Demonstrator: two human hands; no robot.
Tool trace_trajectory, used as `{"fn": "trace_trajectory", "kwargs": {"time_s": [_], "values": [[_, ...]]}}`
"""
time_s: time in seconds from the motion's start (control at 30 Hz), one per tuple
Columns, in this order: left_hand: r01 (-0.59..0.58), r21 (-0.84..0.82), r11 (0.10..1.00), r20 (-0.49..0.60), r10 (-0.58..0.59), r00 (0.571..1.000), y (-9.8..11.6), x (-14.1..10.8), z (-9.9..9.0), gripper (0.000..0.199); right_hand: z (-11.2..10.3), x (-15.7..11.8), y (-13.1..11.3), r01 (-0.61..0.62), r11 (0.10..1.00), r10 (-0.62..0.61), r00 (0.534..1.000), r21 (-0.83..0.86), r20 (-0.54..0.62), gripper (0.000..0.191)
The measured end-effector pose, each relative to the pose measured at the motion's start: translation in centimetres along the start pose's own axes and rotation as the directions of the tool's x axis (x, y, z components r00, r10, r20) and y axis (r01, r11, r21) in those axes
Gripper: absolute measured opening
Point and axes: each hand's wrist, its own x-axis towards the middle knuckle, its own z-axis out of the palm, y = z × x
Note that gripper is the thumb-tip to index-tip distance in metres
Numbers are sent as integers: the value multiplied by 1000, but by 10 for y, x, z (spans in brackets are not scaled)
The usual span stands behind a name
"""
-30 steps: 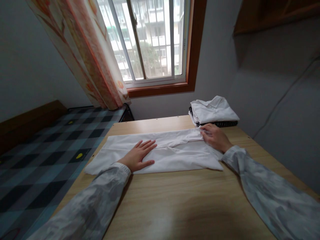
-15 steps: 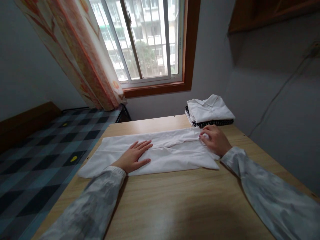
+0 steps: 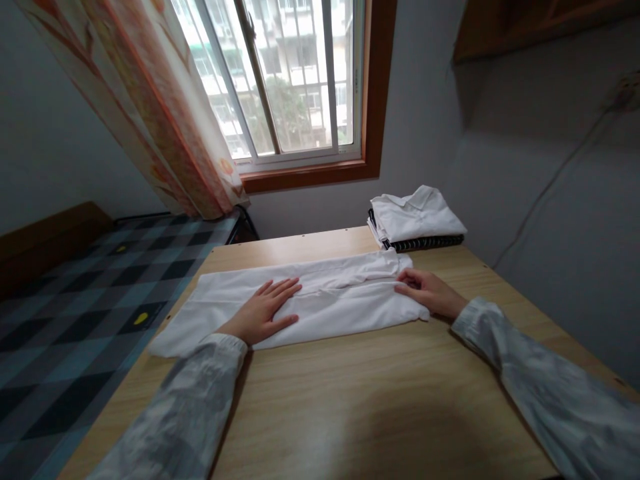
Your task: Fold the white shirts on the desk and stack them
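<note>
A white shirt [image 3: 345,303] lies folded into a long strip across the wooden table, with creases along its middle and a bunched right end. My left hand [image 3: 265,310] rests palm down on the cloth left of its centre, fingers stretched out. At the right end, my right hand [image 3: 430,292] has thumb and fingers pinched together on the edge of the shirt. The exact fold between those fingertips is partly hidden.
The wooden table [image 3: 300,413] extends toward me. At its back right corner sits a stack of folded clothes [image 3: 417,217], a white collared shirt on top of dark striped cloth. A checked bed [image 3: 75,320] stands on the left, and a window [image 3: 295,87] is behind.
My right hand has moved slightly down along the shirt's right end. The loose lower right corner is drawn in and lies neater. My left hand stays flat on the cloth.
</note>
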Motion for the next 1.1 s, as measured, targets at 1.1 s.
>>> {"fn": "trace_trajectory", "kwargs": {"time_s": [1.1], "values": [[35, -45, 998, 66, -32, 997, 45, 15, 7, 78, 30, -41, 9, 314, 713, -247, 949, -627, 194, 83]]}}
